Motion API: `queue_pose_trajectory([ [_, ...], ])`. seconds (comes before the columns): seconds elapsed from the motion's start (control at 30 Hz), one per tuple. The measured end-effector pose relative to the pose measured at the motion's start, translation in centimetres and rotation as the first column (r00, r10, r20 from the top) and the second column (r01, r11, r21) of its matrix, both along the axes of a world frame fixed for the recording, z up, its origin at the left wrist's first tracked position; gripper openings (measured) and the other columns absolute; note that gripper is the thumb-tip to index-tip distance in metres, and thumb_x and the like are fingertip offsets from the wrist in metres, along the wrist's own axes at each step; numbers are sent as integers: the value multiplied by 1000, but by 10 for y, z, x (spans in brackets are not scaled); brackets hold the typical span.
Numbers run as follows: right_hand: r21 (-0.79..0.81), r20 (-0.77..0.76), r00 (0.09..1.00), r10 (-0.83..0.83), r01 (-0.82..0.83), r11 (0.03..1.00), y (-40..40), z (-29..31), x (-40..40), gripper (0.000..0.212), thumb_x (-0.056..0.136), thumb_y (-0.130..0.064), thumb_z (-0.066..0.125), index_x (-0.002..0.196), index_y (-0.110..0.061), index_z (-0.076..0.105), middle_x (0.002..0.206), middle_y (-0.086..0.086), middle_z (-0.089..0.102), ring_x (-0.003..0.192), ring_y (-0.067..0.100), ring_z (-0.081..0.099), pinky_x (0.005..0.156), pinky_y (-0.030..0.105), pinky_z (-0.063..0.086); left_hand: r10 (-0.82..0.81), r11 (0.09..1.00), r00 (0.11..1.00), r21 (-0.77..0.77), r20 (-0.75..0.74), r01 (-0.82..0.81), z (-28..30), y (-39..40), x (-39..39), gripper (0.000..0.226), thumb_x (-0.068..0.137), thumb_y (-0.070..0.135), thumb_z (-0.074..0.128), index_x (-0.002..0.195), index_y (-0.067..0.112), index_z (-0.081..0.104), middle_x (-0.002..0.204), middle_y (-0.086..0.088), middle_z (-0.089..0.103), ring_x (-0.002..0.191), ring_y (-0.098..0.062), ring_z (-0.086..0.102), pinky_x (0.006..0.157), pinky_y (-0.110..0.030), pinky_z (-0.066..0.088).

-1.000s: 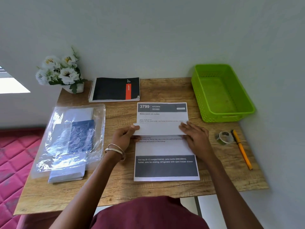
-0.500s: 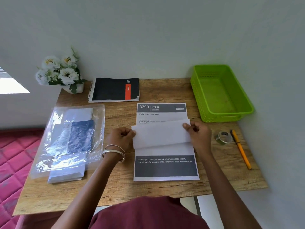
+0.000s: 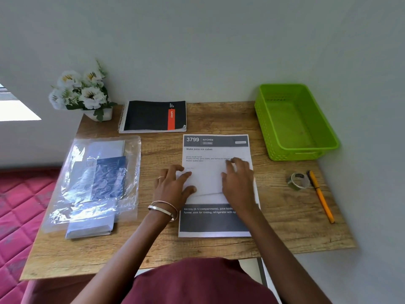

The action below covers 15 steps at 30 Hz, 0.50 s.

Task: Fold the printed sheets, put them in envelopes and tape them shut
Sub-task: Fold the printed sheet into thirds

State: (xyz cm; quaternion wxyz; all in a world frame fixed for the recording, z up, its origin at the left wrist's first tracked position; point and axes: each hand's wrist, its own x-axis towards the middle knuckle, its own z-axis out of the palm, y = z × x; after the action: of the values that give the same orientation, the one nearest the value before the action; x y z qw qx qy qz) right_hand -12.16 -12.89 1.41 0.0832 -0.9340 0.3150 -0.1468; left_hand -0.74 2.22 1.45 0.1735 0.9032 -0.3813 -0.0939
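A printed sheet (image 3: pixel 215 150) headed "3799 KITCHEN" lies in the middle of the wooden table (image 3: pixel 285 227). On top of it lies a folded white sheet (image 3: pixel 206 181), blank side up, with its crease toward me. My left hand (image 3: pixel 173 187) rests flat on the folded sheet's left end, fingers spread. My right hand (image 3: pixel 238 185), slightly blurred, presses flat on its right half. A clear plastic bag of pale blue envelopes (image 3: pixel 94 178) lies to the left. A roll of tape (image 3: pixel 298 181) sits to the right.
A green plastic basket (image 3: pixel 274 130) stands at the back right against the wall. An orange pen (image 3: pixel 321 196) lies beside the tape. A black spiral notebook (image 3: pixel 153 116) and a pot of white flowers (image 3: pixel 81 91) are at the back left.
The flap that both hands pinched by its corners and held lifted now lies flat on the stack. Both hands have let go and spread flat on it.
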Motion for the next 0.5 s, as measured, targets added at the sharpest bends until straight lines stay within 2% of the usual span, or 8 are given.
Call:
queue_pose_trajectory([
  [0.1, 112, -64, 967, 245, -237, 965, 24, -4, 6, 42, 84, -20, 65, 123, -4, 59, 134, 17, 53, 123, 35, 48, 95, 47, 42, -15, 997, 1000, 73, 13, 14, -1, 2, -4, 50, 84, 48, 55, 131, 32, 48, 137, 7, 38, 125, -24, 28, 95, -38, 29],
  [0.17, 156, -118, 939, 323, -303, 940, 30, -6, 3, 42, 92, -26, 55, 131, -11, 53, 144, 10, 45, 134, 30, 39, 102, 48, 36, -19, 997, 1000, 78, 8, 19, 0, 2, -4, 50, 85, 49, 54, 132, 33, 46, 139, 8, 37, 126, -23, 27, 96, -39, 29],
  [0.33, 196, -289, 921, 259, -208, 958, -4, 0, -18, 56, 97, -47, 38, 148, -25, 26, 157, -13, 15, 143, 16, 15, 102, 40, 22, -4, 994, 1000, 112, -10, 5, -1, 4, -6, 53, 86, 51, 49, 136, 37, 39, 143, 13, 31, 131, -20, 21, 100, -42, 28],
  [0.5, 146, -417, 900, 129, -74, 987, -41, 6, -52, 61, 94, -57, 30, 149, -33, 17, 156, -22, 7, 138, 18, 15, 91, 39, 22, -4, 991, 1000, 134, -9, 5, -1, 5, -6, 54, 88, 52, 46, 138, 37, 35, 144, 13, 29, 133, -19, 19, 102, -43, 26],
])
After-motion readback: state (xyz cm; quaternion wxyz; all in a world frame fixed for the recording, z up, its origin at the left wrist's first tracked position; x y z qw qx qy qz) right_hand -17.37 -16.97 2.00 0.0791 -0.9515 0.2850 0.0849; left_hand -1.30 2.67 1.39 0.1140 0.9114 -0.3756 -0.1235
